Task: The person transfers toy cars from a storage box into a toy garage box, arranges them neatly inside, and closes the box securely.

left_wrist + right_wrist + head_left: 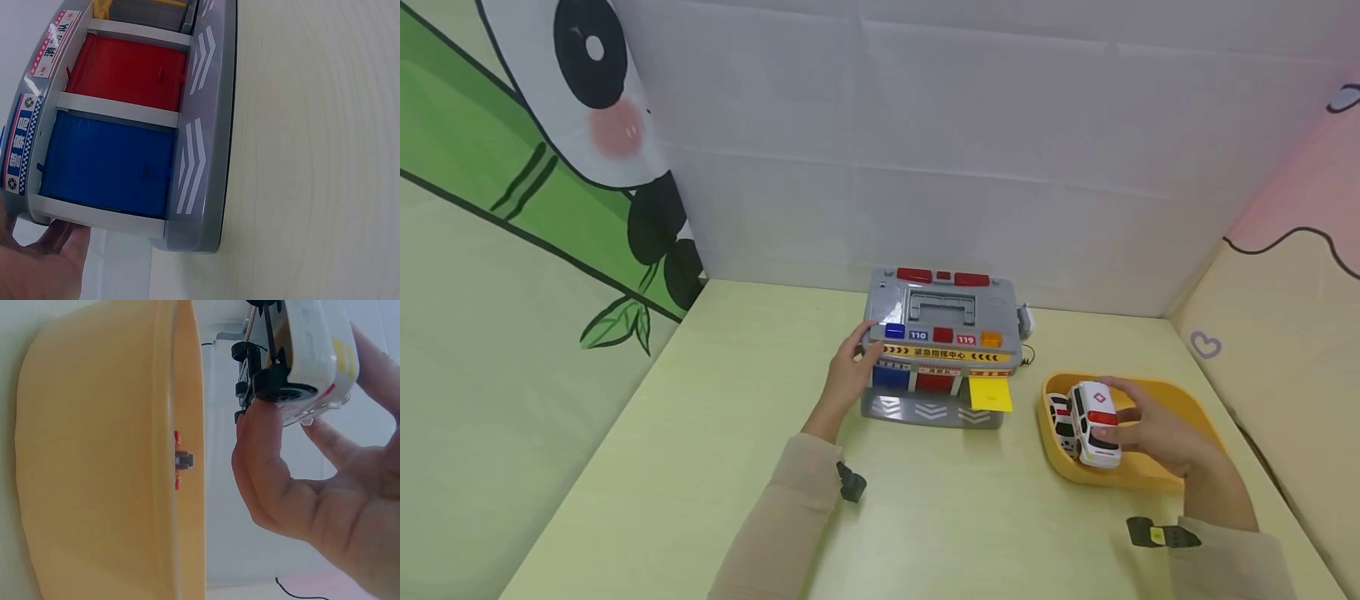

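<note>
A grey toy emergency station (936, 350) stands near the back of the table, and my left hand (844, 379) grips its left end. The left wrist view shows fingers (72, 240) curled behind that end, beside the lowered blue door (109, 165) and red door (128, 72). The yellow door (991, 394) is swung up and sticks out. My right hand (1157, 433) holds a white toy ambulance (1096, 425) with a red light bar, over the yellow tray (1097, 477). Wheels and underside of the ambulance face the tray's side in the right wrist view.
Another toy car (1062, 421), white and black, is in the left part of the tray, partly hidden by the ambulance. A handset (1026, 321) with a coiled cord hangs on the station's right side. White cloth (925, 167) rises behind the table.
</note>
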### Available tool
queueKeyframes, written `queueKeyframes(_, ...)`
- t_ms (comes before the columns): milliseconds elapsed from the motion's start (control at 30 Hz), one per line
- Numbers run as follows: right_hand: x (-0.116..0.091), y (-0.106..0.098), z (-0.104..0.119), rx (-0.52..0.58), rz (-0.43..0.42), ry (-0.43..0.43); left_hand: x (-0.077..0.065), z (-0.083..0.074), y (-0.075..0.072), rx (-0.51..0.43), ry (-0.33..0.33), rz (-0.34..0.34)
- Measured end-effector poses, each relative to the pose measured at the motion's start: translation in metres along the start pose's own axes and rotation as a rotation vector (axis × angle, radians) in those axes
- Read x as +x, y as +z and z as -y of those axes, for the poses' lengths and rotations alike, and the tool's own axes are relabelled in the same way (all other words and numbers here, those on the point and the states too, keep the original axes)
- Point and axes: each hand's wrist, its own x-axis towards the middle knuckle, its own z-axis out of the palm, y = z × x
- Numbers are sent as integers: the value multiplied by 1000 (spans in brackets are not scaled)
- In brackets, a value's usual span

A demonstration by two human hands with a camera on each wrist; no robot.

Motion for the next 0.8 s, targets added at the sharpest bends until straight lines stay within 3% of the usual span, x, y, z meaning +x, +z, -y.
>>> queueKeyframes(300,2,12,5,13,16,-6,1,0,0,-4,7,7)
queueKeyframes(800,7,34,12,-82,-23,44,2,1,0,2,-2,10)
